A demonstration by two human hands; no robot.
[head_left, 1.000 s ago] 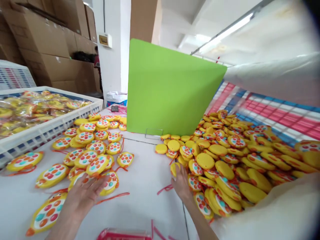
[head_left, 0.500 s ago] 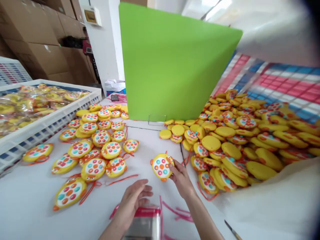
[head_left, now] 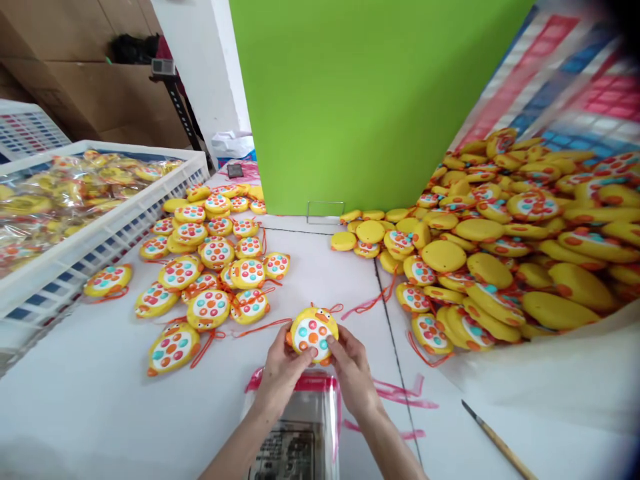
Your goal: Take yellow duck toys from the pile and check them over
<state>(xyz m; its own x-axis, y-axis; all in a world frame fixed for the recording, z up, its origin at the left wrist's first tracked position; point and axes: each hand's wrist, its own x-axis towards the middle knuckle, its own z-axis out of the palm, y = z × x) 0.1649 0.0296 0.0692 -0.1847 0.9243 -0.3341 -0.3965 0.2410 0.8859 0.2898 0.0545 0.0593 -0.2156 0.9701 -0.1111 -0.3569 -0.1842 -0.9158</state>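
Both hands grip one yellow duck-shaped toy (head_left: 314,333) with a white face of coloured round buttons and an orange cord loop at its top. My left hand (head_left: 283,370) holds its left edge, the thumb on the lower front. My right hand (head_left: 354,367) holds the right edge, its thumb also on the front. Just below the hands lies a clear plastic bag (head_left: 295,427) with a pink top edge and dark printing, partly covered by my wrists. Similar toys (head_left: 210,309) lie in a loose group to the left, mostly button side up.
A large heap of the toys (head_left: 480,267) fills the right side. At left stands a white crate (head_left: 195,160) of bagged toys. A green board (head_left: 360,107) rises behind. Pink strips (head_left: 400,393) and a thin brush-like tool (head_left: 495,440) lie at front right.
The left hand has come up from beside the toy and closed on it. The right hand has brought the toy left and nearer. The camera view has tilted down.
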